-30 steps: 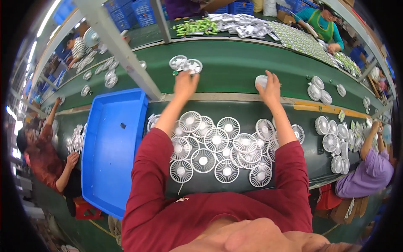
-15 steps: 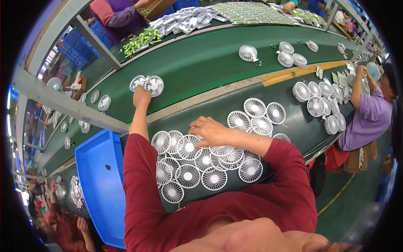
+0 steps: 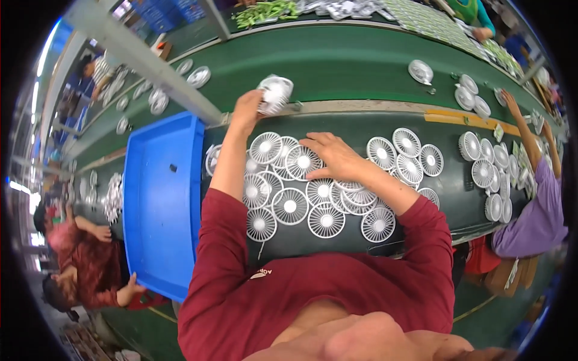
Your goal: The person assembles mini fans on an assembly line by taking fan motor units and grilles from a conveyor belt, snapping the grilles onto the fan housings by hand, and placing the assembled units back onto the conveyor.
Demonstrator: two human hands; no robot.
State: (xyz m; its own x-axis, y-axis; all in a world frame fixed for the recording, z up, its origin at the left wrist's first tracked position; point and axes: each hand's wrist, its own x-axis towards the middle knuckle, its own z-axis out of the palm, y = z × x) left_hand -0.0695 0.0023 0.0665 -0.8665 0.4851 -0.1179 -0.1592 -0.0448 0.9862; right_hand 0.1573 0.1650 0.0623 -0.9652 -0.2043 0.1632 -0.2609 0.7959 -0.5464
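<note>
My left hand (image 3: 245, 113) is closed on a white fan head (image 3: 276, 95) by its side, above the near edge of the green conveyor belt. Motion blurs the fan head, and I cannot tell whether a second one is behind it. Fingers spread, my right hand (image 3: 335, 157) lies over a pile of round white fan grilles with its fingertips at one grille (image 3: 303, 162). The pile covers the dark work surface in front of me, its grilles overlapping; my right forearm hides some of them.
A blue plastic tray (image 3: 195, 198) stands to the left, with a co-worker's hand at its near end. A metal post (image 3: 150, 66) slants beside the belt (image 3: 349, 66). More fan heads (image 3: 420, 71) lie on the belt. At the right a person in purple (image 3: 530, 207) reaches over parts.
My left hand has drawn back from the belt toward its near edge, bringing the fan head along. My right hand stays over the grilles. The whole view has shifted.
</note>
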